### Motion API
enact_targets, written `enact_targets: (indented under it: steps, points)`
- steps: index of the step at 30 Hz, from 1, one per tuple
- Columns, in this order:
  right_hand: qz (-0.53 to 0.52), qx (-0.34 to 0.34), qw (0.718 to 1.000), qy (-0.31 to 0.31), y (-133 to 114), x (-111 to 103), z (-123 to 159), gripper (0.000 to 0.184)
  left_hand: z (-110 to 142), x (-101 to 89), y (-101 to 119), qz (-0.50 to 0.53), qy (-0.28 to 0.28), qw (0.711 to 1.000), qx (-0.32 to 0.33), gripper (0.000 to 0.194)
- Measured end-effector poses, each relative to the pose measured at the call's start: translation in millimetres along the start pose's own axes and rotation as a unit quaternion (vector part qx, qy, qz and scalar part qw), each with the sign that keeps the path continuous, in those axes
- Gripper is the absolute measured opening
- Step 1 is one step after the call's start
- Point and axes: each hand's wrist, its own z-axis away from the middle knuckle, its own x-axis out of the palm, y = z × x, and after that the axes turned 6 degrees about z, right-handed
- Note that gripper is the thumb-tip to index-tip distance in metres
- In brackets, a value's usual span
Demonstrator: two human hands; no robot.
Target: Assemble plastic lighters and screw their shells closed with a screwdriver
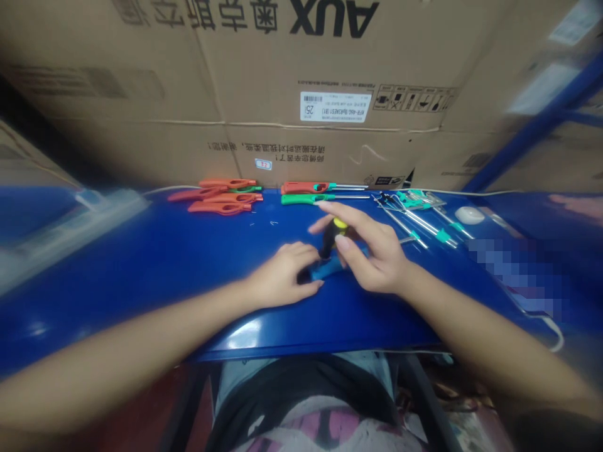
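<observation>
My right hand (pixel 372 248) grips a stubby screwdriver (pixel 331 237) with a black and yellow handle, pointing down. Beneath it lies a blue lighter body (pixel 328 269) on the table, which my left hand (pixel 286 276) pinches at its left end. The screwdriver's tip is hidden between my hands. Just beyond them, a red long-nosed lighter (pixel 304 188) and a green long-nosed lighter (pixel 299 199) lie side by side, their metal tubes to the right. Several orange lighter handles (pixel 221 206) without tubes are piled to the left.
Loose metal tubes with teal parts (pixel 424 223) are heaped at the back right, beside a white rounded object (pixel 470 215). Small pins (pixel 273 223) lie on the blue table (pixel 155 251). A cardboard wall (pixel 254 75) closes the back. Another person's hand (pixel 577 206) shows at far right.
</observation>
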Motion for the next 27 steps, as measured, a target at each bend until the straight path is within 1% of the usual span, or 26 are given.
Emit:
enact_targets:
  steps: [2,4,6,8,11,13,15,17,18,19,21,23,25,27]
  points:
    - [0.016,0.008,0.999,0.032,-0.9,2.3,0.6,0.036,0.3,0.8,-0.8,0.001,0.004,1.000,0.001,0.029]
    - [0.072,-0.019,0.994,0.073,0.4,2.8,1.3,0.031,0.5,1.4,-1.3,0.002,0.010,1.000,0.003,0.031]
    - [0.109,-0.052,0.988,0.094,1.8,1.4,1.1,0.029,0.4,0.9,-1.2,0.005,0.011,1.000,0.002,0.033]
    - [0.091,-0.046,0.991,0.088,2.0,-0.5,0.1,0.029,0.0,-0.2,-0.5,0.008,0.007,1.000,-0.001,0.035]
    - [0.004,0.024,0.999,0.048,0.9,-1.4,-1.8,0.037,-0.3,-1.6,0.3,0.012,-0.003,1.000,-0.001,0.039]
    - [-0.015,0.052,0.998,0.037,1.0,-0.9,-2.4,0.033,-0.2,-1.5,0.3,0.013,-0.001,1.000,-0.003,0.039]
    - [0.020,0.037,0.998,0.051,1.9,-0.7,-2.5,0.028,-0.2,-0.7,0.1,0.012,0.005,1.000,-0.004,0.036]
    - [0.063,0.003,0.996,0.063,2.2,-1.1,-2.3,0.028,-0.2,-0.1,-0.1,0.010,0.010,1.000,-0.005,0.034]
    - [0.068,-0.004,0.996,0.061,1.8,-1.4,-2.3,0.030,-0.3,0.0,0.0,0.009,0.009,1.000,-0.005,0.034]
    - [0.059,0.000,0.997,0.054,1.0,-1.8,-2.3,0.033,-0.3,-0.1,0.0,0.007,0.008,1.000,-0.005,0.034]
    - [0.012,0.029,0.999,0.024,-0.6,-2.7,-2.5,0.040,-0.4,-0.4,0.1,0.005,0.002,1.000,-0.003,0.036]
    - [-0.030,0.043,0.999,-0.011,-0.9,-3.6,-2.7,0.041,-0.2,-0.5,-0.1,0.003,0.000,1.000,0.000,0.034]
    - [-0.013,0.011,1.000,-0.011,0.6,-4.8,-2.5,0.039,0.0,-0.1,-0.3,-0.002,0.004,1.000,0.000,0.031]
    - [0.050,-0.045,0.998,0.016,2.6,-5.8,-2.1,0.041,0.1,0.4,-0.2,-0.005,0.010,1.000,0.000,0.029]
